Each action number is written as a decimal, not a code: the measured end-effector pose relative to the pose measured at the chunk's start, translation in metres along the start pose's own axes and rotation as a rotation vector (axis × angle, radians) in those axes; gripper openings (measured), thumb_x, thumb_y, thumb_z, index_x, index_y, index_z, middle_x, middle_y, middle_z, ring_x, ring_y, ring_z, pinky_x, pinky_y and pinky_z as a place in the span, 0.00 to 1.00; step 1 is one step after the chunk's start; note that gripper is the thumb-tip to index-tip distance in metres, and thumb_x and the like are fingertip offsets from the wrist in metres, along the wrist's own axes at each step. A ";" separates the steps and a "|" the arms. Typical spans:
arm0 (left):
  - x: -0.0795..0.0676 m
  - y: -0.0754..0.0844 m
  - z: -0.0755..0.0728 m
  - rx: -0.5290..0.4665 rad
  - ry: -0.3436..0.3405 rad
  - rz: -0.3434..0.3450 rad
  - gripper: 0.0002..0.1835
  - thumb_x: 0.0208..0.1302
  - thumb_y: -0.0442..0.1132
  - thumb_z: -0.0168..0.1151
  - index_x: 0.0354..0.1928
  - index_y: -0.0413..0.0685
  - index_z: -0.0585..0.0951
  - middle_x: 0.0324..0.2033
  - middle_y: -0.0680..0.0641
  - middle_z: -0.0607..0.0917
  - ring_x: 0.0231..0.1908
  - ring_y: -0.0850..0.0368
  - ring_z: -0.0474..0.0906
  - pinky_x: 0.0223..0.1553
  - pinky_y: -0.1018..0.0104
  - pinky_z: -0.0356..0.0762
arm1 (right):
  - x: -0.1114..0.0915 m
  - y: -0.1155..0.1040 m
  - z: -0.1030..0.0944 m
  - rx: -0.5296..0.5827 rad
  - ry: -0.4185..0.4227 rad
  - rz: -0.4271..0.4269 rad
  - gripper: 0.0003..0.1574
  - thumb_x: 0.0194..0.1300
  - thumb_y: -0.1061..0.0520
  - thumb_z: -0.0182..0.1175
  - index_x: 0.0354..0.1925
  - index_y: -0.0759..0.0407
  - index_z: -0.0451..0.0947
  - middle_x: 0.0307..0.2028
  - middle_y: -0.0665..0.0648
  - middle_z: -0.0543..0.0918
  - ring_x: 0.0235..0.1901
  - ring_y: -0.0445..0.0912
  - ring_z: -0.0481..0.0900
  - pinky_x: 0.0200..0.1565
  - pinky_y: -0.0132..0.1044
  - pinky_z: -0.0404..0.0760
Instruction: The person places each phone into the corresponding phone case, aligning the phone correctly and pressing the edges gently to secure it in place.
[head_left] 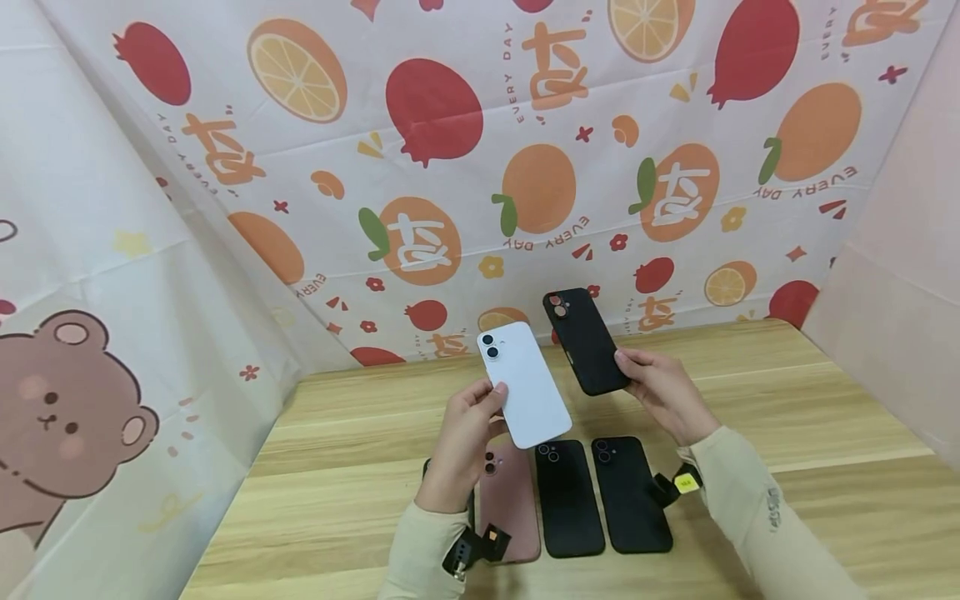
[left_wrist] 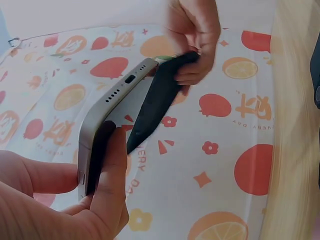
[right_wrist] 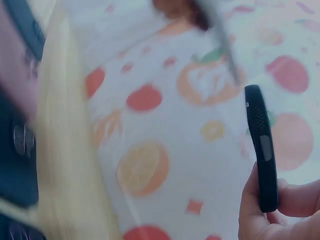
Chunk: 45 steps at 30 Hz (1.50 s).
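My left hand (head_left: 465,433) holds a white phone (head_left: 528,387) at its lower left edge, thumb on the back, its two-lens camera at the upper corner. In the left wrist view, the same phone's silver edge (left_wrist: 112,95) shows the charging port and speaker holes. To the right, my right hand (head_left: 667,392) pinches a black phone case (head_left: 588,346) by its lower right edge; backdrop colours show through its camera cutouts. In the right wrist view, the case (right_wrist: 262,150) is seen edge-on between thumb and fingers. Phone and case are held up, apart from each other.
Below the hands, a pink phone (head_left: 512,508), a black phone (head_left: 570,500) and another black phone (head_left: 632,496) lie in a row on the wooden table (head_left: 322,492). A further dark one is mostly hidden by my left forearm. A fruit-print cloth (head_left: 465,200) hangs behind.
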<state>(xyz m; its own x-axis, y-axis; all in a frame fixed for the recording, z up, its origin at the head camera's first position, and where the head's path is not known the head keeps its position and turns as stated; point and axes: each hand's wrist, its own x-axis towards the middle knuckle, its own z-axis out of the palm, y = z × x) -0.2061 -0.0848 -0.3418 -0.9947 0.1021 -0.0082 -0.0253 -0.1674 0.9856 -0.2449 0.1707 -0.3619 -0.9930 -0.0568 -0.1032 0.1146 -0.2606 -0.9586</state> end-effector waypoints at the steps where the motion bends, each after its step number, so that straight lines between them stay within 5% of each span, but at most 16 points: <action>1: 0.000 0.000 0.000 -0.002 0.004 0.001 0.15 0.72 0.35 0.51 0.50 0.27 0.75 0.35 0.47 0.81 0.33 0.59 0.77 0.36 0.65 0.76 | -0.005 -0.001 0.003 0.020 -0.014 0.009 0.35 0.70 0.58 0.55 0.68 0.73 0.58 0.49 0.53 0.74 0.42 0.38 0.76 0.45 0.27 0.76; 15: 0.001 -0.005 0.007 -0.064 -0.009 0.000 0.14 0.71 0.35 0.53 0.48 0.28 0.76 0.31 0.50 0.82 0.32 0.60 0.78 0.34 0.66 0.77 | -0.035 0.014 0.033 -0.123 -0.071 -0.007 0.29 0.70 0.56 0.56 0.64 0.71 0.67 0.55 0.61 0.77 0.44 0.44 0.78 0.49 0.31 0.78; 26: 0.000 -0.009 0.013 -0.093 -0.042 -0.002 0.11 0.70 0.35 0.55 0.46 0.32 0.78 0.31 0.51 0.83 0.31 0.59 0.78 0.34 0.65 0.78 | -0.042 0.015 0.029 -0.169 -0.147 -0.034 0.33 0.69 0.52 0.58 0.64 0.71 0.67 0.54 0.62 0.79 0.43 0.45 0.82 0.50 0.37 0.79; 41: 0.000 -0.012 0.015 -0.115 -0.150 0.016 0.18 0.76 0.34 0.42 0.59 0.32 0.73 0.38 0.49 0.80 0.36 0.59 0.78 0.39 0.65 0.80 | -0.047 0.009 0.029 -0.246 -0.185 -0.086 0.30 0.68 0.54 0.60 0.61 0.72 0.70 0.48 0.61 0.83 0.40 0.45 0.84 0.47 0.39 0.81; 45: 0.001 -0.013 0.016 -0.133 -0.167 0.007 0.18 0.76 0.35 0.42 0.60 0.32 0.72 0.40 0.49 0.80 0.38 0.60 0.78 0.40 0.65 0.80 | -0.043 0.008 0.023 -0.205 -0.334 -0.073 0.31 0.71 0.54 0.55 0.63 0.75 0.66 0.50 0.60 0.82 0.43 0.46 0.84 0.48 0.39 0.80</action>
<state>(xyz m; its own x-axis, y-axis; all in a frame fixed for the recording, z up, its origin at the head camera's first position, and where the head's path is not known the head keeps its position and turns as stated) -0.2051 -0.0670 -0.3517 -0.9648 0.2601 0.0380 -0.0421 -0.2957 0.9544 -0.2008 0.1490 -0.3588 -0.9309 -0.3643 0.0264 0.0029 -0.0798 -0.9968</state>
